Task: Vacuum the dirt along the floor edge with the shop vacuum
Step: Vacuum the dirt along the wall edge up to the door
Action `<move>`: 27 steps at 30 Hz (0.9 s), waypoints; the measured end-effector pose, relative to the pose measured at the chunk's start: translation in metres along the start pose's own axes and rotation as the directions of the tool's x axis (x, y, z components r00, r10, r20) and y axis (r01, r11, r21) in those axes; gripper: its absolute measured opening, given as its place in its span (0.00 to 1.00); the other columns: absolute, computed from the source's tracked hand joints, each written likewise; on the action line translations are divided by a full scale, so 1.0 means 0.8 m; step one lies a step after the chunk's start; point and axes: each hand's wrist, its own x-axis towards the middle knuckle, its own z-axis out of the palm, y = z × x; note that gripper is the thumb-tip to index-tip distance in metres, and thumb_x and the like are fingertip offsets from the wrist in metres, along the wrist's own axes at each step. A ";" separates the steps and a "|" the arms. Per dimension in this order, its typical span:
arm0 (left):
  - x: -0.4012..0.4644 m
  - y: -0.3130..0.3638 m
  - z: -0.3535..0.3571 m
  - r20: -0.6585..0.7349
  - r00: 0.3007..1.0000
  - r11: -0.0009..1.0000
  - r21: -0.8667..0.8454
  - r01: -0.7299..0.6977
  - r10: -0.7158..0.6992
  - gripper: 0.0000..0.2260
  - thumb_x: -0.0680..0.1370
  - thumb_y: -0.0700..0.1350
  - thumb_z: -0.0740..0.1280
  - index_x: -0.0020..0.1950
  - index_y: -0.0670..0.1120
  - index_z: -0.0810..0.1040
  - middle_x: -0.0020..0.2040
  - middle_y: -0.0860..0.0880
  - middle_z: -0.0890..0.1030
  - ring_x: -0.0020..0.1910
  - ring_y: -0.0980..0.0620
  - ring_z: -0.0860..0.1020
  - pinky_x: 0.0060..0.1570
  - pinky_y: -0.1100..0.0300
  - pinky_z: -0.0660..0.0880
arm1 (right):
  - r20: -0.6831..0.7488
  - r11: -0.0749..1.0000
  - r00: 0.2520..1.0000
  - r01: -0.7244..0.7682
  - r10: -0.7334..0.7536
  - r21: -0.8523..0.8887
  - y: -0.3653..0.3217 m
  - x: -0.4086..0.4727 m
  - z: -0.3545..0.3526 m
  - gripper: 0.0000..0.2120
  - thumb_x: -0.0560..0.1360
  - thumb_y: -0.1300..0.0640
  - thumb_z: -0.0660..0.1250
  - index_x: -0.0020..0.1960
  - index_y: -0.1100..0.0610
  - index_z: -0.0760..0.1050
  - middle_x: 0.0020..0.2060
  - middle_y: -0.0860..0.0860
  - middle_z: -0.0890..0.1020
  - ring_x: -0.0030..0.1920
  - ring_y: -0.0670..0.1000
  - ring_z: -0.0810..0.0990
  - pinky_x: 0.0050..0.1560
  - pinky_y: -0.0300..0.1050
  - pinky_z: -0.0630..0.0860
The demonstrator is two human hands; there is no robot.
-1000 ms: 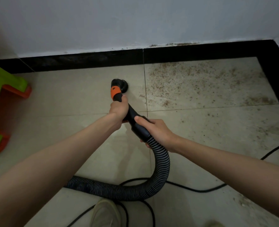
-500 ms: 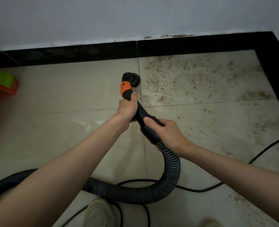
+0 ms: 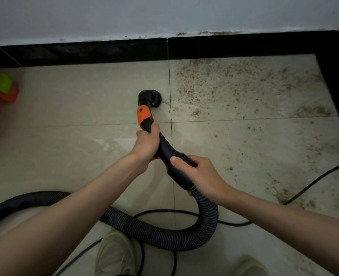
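A round black vacuum nozzle (image 3: 150, 98) rests on the pale floor tile just left of a grout line. Behind it sits an orange collar (image 3: 143, 116) on the black handle (image 3: 167, 150). My left hand (image 3: 146, 144) grips the handle right below the collar. My right hand (image 3: 196, 174) grips the handle's lower end, where the ribbed black hose (image 3: 206, 222) begins. The hose loops down and back left across the floor. Brown dirt (image 3: 234, 84) is scattered over the tile right of the nozzle, up to the black floor border (image 3: 244, 46).
A black power cord (image 3: 311, 180) runs across the floor at right and under the hose. A green and orange plastic object (image 3: 1, 86) stands at the left edge. My two shoes (image 3: 115, 253) show at the bottom. The border turns a corner at far right.
The nozzle has pulled back from the wall, toward me and slightly left of the grout line. Both hands keep their grip. More of the hose now shows at the lower left.
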 end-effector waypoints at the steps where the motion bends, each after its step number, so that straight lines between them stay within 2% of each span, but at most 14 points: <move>1: -0.006 -0.002 0.008 0.018 1.000 1.000 0.012 -0.005 0.005 0.24 0.81 0.55 0.56 0.69 0.39 0.60 0.53 0.42 0.75 0.45 0.47 0.78 0.39 0.55 0.77 | -0.018 1.000 1.000 -0.005 0.006 0.016 0.006 -0.006 -0.005 0.16 0.74 0.45 0.68 0.40 0.58 0.77 0.27 0.49 0.78 0.26 0.47 0.77 0.27 0.42 0.74; 5: -0.021 -0.009 0.035 0.051 0.998 0.999 0.039 -0.036 0.034 0.23 0.82 0.54 0.56 0.68 0.38 0.59 0.44 0.48 0.73 0.40 0.51 0.76 0.37 0.56 0.77 | -0.065 0.997 0.997 -0.032 0.037 0.077 0.023 -0.021 -0.019 0.14 0.75 0.48 0.67 0.40 0.59 0.77 0.28 0.53 0.78 0.26 0.51 0.77 0.25 0.42 0.73; 8: -0.024 -0.009 0.045 0.056 0.997 0.998 0.046 -0.048 0.046 0.23 0.82 0.54 0.56 0.68 0.38 0.59 0.43 0.49 0.72 0.39 0.52 0.75 0.37 0.58 0.76 | -0.086 0.995 0.995 -0.035 0.043 0.092 0.026 -0.024 -0.022 0.15 0.76 0.48 0.67 0.40 0.60 0.76 0.27 0.54 0.77 0.25 0.51 0.77 0.24 0.41 0.72; 11: -0.027 -0.009 0.040 0.011 0.999 0.999 0.032 -0.035 0.035 0.23 0.81 0.54 0.57 0.68 0.39 0.60 0.43 0.48 0.73 0.40 0.52 0.76 0.42 0.55 0.77 | -0.059 0.996 0.998 -0.025 0.030 0.084 0.024 -0.023 -0.020 0.15 0.76 0.49 0.67 0.40 0.61 0.76 0.27 0.55 0.77 0.25 0.51 0.76 0.24 0.40 0.72; 14: -0.028 -0.014 0.021 -0.082 0.996 1.000 -0.005 -0.016 0.015 0.22 0.81 0.53 0.57 0.68 0.40 0.61 0.48 0.45 0.76 0.44 0.48 0.77 0.50 0.52 0.78 | 0.028 0.998 0.999 -0.022 0.020 0.051 0.013 -0.015 -0.015 0.16 0.76 0.48 0.67 0.40 0.62 0.77 0.29 0.56 0.77 0.27 0.53 0.77 0.24 0.40 0.73; 17: -0.024 -0.019 -0.009 -0.196 0.980 0.996 -0.089 0.009 -0.027 0.23 0.80 0.52 0.58 0.69 0.40 0.62 0.51 0.43 0.76 0.49 0.44 0.78 0.56 0.47 0.77 | 0.176 0.999 0.984 -0.037 0.033 0.019 -0.007 -0.001 -0.006 0.15 0.77 0.49 0.67 0.42 0.62 0.78 0.26 0.51 0.79 0.26 0.48 0.78 0.24 0.37 0.71; 20: -0.023 -0.025 -0.042 -0.288 0.955 0.986 -0.167 0.020 -0.068 0.23 0.78 0.53 0.60 0.67 0.39 0.66 0.53 0.43 0.77 0.51 0.43 0.78 0.56 0.46 0.76 | 0.286 0.997 0.957 -0.038 0.056 -0.066 -0.022 0.013 0.008 0.22 0.75 0.46 0.67 0.48 0.68 0.79 0.29 0.54 0.80 0.27 0.50 0.78 0.24 0.38 0.72; 23: -0.029 -0.031 -0.064 -0.297 0.949 0.973 -0.230 0.032 -0.101 0.21 0.79 0.52 0.60 0.66 0.40 0.66 0.56 0.42 0.76 0.52 0.43 0.77 0.49 0.50 0.78 | 0.351 0.989 0.934 -0.015 0.066 -0.147 -0.027 0.015 0.021 0.26 0.74 0.43 0.68 0.50 0.68 0.79 0.31 0.56 0.80 0.28 0.51 0.78 0.25 0.39 0.73; 27: -0.038 -0.031 -0.055 -0.198 0.977 0.980 -0.195 0.038 -0.077 0.21 0.80 0.51 0.58 0.69 0.40 0.64 0.56 0.41 0.76 0.48 0.44 0.78 0.34 0.56 0.77 | 0.355 0.991 0.928 -0.080 0.113 -0.107 -0.019 0.002 0.012 0.22 0.75 0.43 0.66 0.47 0.63 0.79 0.29 0.54 0.80 0.27 0.51 0.79 0.25 0.41 0.74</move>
